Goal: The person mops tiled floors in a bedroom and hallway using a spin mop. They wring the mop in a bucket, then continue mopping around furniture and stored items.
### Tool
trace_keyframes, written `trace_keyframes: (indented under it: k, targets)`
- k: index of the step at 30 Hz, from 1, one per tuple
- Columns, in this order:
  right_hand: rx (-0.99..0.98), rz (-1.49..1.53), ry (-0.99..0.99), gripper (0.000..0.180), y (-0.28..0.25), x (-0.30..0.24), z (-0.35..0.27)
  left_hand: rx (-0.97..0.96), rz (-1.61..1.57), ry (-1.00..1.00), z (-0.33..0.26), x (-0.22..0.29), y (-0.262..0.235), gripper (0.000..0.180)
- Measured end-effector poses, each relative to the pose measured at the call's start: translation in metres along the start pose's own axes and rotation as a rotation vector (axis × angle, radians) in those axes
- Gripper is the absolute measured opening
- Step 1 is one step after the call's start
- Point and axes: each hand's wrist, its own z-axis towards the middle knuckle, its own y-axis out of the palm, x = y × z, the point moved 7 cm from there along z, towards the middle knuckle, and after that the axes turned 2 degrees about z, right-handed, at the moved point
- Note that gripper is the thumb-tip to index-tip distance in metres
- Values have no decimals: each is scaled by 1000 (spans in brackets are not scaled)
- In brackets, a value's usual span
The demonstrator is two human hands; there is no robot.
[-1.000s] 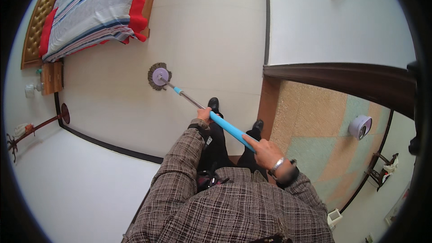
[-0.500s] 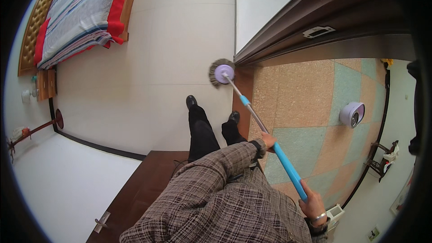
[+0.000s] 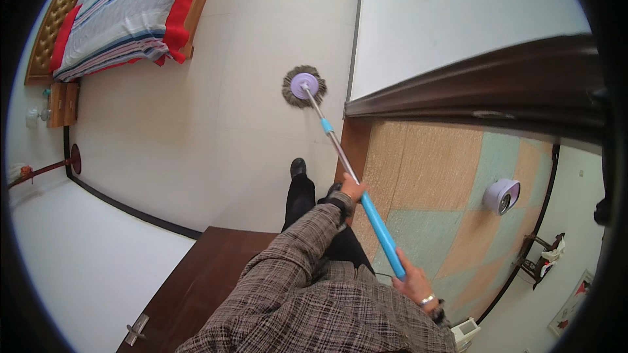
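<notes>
Left hand (image 3: 354,187) and right hand (image 3: 413,281) have their fingers wrapped round the mop (image 3: 341,151), apparently mopping the floor (image 3: 190,124), where another stroke calls for steady guiding.

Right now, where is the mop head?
In the head view, the mop head rests on the pale floor above centre, left of the dark door frame and right of the striped bedspread.

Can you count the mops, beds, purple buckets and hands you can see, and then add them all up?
Mop: 1
Bed: 1
Purple bucket: 1
Hands: 2, the left hand and the right hand
Total: 5
</notes>
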Motion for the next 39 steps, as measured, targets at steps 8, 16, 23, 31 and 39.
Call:
trace_keyframes:
  k: [8, 16, 23, 31, 39]
  targets:
    - [-29, -56, -280, 77, 9, -80, 101, 173, -90, -104, 75, 8, -136, 63]
    - [-14, -191, -307, 71, -17, 19, 48, 128, -220, -239, 16, -53, -26, 51]
    - [2, -251, -192, 73, -60, 166, -65, -232, -303, -469, -95, -77, 199, 64]
    - [27, -509, -344, 26, -132, 148, -103, -245, -431, -294, -121, -33, 273, 82]
    - [-146, -544, -382, 77, -47, 9, 37, 410, -425, -89, -27, -52, 21, 63]
